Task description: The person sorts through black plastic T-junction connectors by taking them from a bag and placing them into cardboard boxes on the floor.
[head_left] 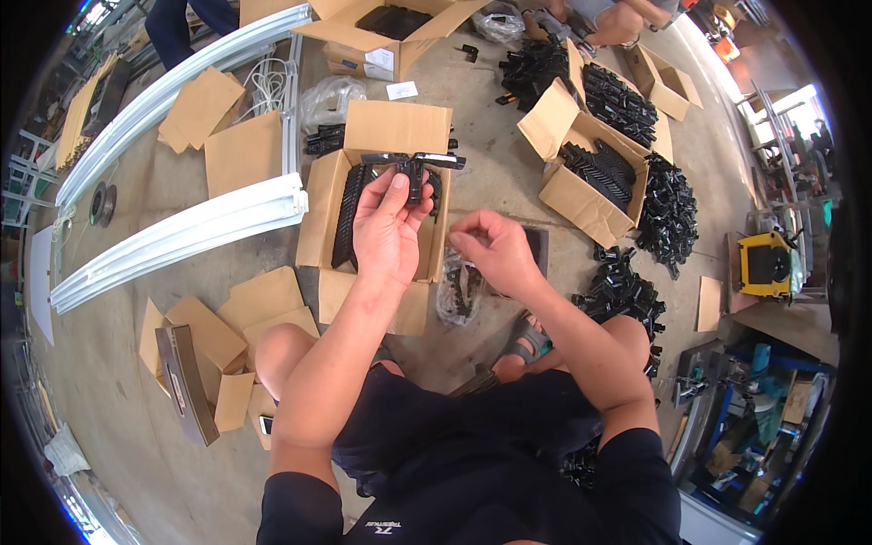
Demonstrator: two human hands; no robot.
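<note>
- While the left hand [389,232] grips the black T-shaped part [413,169] by its stem, thumb against fingers, the part sits raised above the open carton [316,213].
- Long axis: the crossbar runs left to right, roughly level across the view; the stem points back toward the person, into the grip.
- Right hand [500,254]: fingers curled with the thumb near them, clear of the part (whether anything small is pinched there cannot be told).
- Governing relation: from the right hand, the part lies forward and to the left; the crossbar's right end is the portion nearest to that hand.
- Nearer hand: the left, in direct contact; the right is apart from it, near the carton's right side.
- Surroundings: black parts [346,218] stand in the carton; a clear plastic bag [457,298] lies below the right hand.
</note>
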